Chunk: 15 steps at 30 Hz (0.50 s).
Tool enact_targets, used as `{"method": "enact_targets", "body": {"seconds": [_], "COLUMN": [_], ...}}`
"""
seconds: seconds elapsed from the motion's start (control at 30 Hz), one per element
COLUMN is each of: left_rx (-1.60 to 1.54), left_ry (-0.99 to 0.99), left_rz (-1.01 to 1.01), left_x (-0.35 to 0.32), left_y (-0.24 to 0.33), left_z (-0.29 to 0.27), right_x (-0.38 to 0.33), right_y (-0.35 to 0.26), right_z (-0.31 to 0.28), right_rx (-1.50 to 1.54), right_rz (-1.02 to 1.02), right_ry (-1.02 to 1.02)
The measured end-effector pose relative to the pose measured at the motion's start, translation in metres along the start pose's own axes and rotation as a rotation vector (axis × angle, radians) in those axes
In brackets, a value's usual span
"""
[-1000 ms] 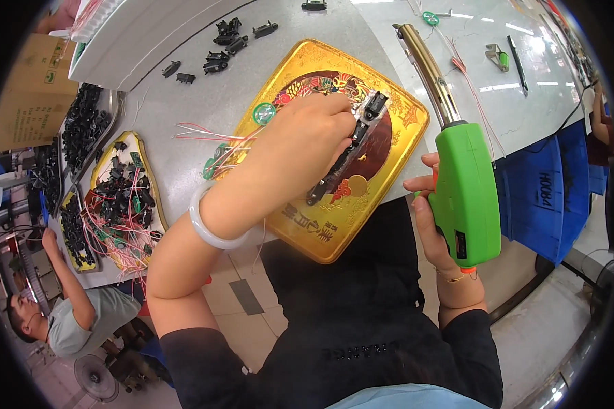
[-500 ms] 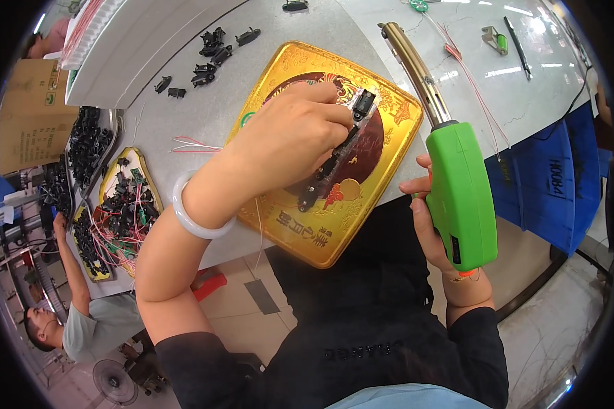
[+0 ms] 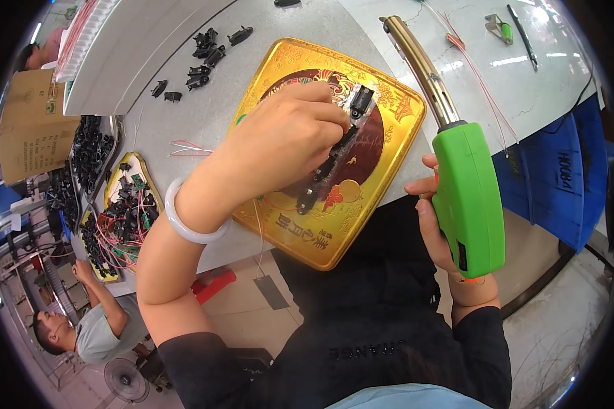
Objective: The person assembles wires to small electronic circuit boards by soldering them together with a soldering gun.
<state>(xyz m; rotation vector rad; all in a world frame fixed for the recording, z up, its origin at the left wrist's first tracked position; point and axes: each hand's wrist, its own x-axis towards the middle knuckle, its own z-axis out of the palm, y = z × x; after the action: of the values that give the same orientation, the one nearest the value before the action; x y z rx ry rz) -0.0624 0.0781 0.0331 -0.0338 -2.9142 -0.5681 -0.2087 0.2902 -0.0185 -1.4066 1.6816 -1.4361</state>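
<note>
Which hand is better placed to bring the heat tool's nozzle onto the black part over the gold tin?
Right. The right hand already grips the green heat tool, whose nozzle lies beside the gold tin. The left hand is busy holding the black part.

Tin lid point(image 3: 300, 232) sits centre on counter point(image 3: 211, 116), overhanging its near edge. Left hand point(image 3: 280, 143) over lid w/ connector strip point(image 3: 331, 160). Heat gun point(image 3: 460, 184) in right hand point(image 3: 436, 232), right of lid. Loose connectors point(image 3: 201, 58) behind-left; parts tray point(image 3: 119, 218) far left.
</note>
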Motion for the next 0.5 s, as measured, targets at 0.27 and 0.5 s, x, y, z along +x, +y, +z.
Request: {"method": "enact_targets", "body": {"seconds": [0.27, 0.5], "left_rx": [0.025, 0.014], "left_ry": [0.034, 0.249], "left_rz": [-0.047, -0.439], "left_x": [-0.007, -0.046], "left_y": [-0.001, -0.035], "left_z": [-0.008, -0.042], "right_x": [0.013, -0.009], "right_y": [-0.017, -0.002], "right_z": [0.002, -0.012], "right_rx": [-0.371, 0.393], "right_rz": [-0.080, 0.003], "right_ry": [0.057, 0.029]}}
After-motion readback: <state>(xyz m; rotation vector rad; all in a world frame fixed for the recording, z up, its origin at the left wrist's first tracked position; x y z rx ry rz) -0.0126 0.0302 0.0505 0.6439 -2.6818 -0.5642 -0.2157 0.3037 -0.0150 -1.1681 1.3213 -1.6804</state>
